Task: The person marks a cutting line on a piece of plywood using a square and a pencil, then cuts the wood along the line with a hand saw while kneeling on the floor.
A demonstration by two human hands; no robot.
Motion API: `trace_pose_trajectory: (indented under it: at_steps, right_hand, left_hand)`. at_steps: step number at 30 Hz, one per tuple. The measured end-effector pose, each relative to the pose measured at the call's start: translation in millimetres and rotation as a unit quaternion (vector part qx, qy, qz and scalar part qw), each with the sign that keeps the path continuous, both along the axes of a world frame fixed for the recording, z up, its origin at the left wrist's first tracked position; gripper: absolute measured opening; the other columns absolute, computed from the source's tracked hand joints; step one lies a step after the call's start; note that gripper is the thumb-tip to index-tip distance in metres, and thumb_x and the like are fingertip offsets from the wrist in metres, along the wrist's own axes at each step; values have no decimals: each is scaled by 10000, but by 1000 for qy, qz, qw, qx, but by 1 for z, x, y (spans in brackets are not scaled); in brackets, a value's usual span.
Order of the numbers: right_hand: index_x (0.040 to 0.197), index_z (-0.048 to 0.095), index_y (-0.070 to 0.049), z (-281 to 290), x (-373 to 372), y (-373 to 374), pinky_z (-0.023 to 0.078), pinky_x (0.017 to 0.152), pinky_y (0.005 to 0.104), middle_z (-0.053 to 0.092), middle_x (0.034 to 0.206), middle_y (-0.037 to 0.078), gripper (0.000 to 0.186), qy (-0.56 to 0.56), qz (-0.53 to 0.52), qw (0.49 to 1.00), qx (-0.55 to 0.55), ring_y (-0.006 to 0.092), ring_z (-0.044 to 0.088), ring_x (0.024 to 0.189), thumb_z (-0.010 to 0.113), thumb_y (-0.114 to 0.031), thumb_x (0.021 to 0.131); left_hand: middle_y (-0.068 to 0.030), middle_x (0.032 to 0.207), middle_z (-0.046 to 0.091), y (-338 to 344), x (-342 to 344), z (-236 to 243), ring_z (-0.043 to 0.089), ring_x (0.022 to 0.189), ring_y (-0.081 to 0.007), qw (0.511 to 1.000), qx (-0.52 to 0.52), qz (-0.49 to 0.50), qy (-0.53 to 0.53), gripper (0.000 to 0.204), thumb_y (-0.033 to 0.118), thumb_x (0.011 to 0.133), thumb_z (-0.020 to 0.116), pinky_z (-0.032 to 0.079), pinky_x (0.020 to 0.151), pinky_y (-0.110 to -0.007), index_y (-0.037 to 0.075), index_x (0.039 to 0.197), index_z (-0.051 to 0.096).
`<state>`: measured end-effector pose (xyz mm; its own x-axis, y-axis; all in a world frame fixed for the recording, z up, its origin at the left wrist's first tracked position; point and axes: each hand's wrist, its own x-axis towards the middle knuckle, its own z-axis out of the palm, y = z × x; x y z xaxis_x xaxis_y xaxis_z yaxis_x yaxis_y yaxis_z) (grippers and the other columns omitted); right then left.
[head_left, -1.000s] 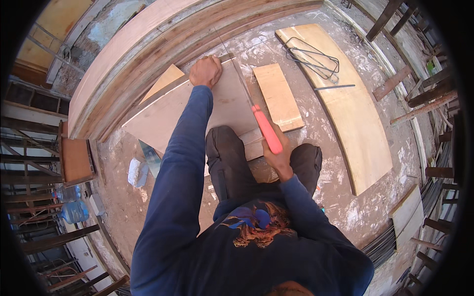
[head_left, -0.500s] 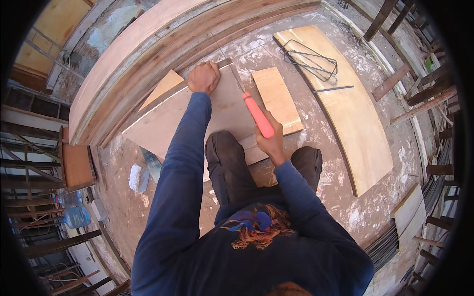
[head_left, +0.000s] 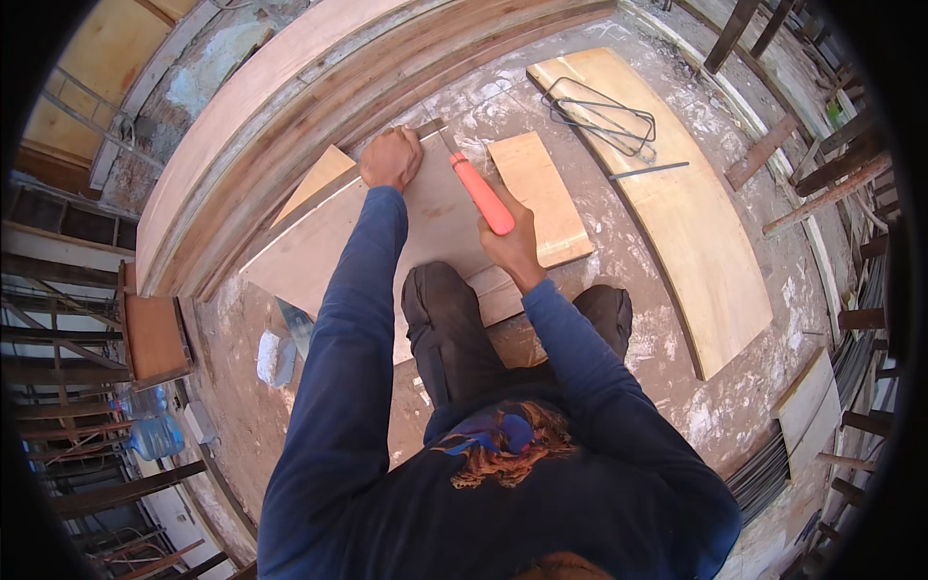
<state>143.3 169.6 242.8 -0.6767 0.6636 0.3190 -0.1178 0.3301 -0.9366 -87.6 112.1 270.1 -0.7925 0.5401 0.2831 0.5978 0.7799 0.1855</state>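
Observation:
My left hand [head_left: 391, 158] is closed over the far edge of a brownish wooden board [head_left: 338, 237], holding it down. My right hand [head_left: 512, 246] grips the long orange-red handle of a saw [head_left: 480, 193]. The saw points away from me along the board's right end, and its thin blade shows nearly edge-on beyond the handle. How deep the blade sits in the wood, I cannot tell. My left knee [head_left: 435, 280] is against the near side of the board. A smaller pale plywood piece [head_left: 541, 193] lies just right of the saw.
A long curved plywood panel [head_left: 667, 222] lies to the right, with bent metal rods [head_left: 604, 126] on it. Stacked curved timber [head_left: 319, 106] forms a low wall at the far left. A white crumpled bag [head_left: 275, 358] and blue water bottles [head_left: 155, 435] are at left.
My right hand has pushed the saw forward and a little to the left along the board. My left hand stays on the board, which has barely shifted in view.

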Motion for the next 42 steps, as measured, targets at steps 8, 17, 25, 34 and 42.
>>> trace_pose_trajectory:
  at_steps: [8,17,25,34,42]
  right_hand:
    - [1325,583,8,-20,127,-50,534,808,337,695,1045,226,569,7,19,999,48,275,713,897,551,52,760]
    - [1293,595,18,10,-2,-13,531,799,340,699,997,216,518,-32,19,999,-16,286,702,872,586,46,775]
    - [1313,589,18,-9,121,-52,535,866,334,706,1092,207,538,-29,26,999,10,301,716,997,544,60,778]
    - [1333,585,-33,-5,78,-43,543,801,365,689,1093,224,552,-35,28,999,-15,329,709,943,562,41,786]
    - [1305,603,-25,-16,120,-55,539,761,337,699,1035,213,529,-81,34,996,30,286,727,910,592,8,777]
  left_hand:
    - [-249,908,717,-13,-18,6,697,859,-428,998,-33,47,17,548,359,997,354,548,826,-490,-1,897,755]
    - [-267,991,706,-9,-7,5,677,948,-451,997,-45,47,-43,591,405,1015,315,513,887,-523,12,953,752]
    - [-277,933,704,-18,-14,-2,688,900,-443,999,-42,29,-6,585,388,1013,322,528,855,-515,5,918,754]
    - [-271,892,710,-18,-20,1,701,849,-434,998,-39,45,4,564,362,1005,337,544,825,-494,-1,891,753]
    - [-305,957,695,-17,-36,-7,677,941,-467,997,-28,43,-49,623,396,1006,305,515,895,-515,-40,943,745]
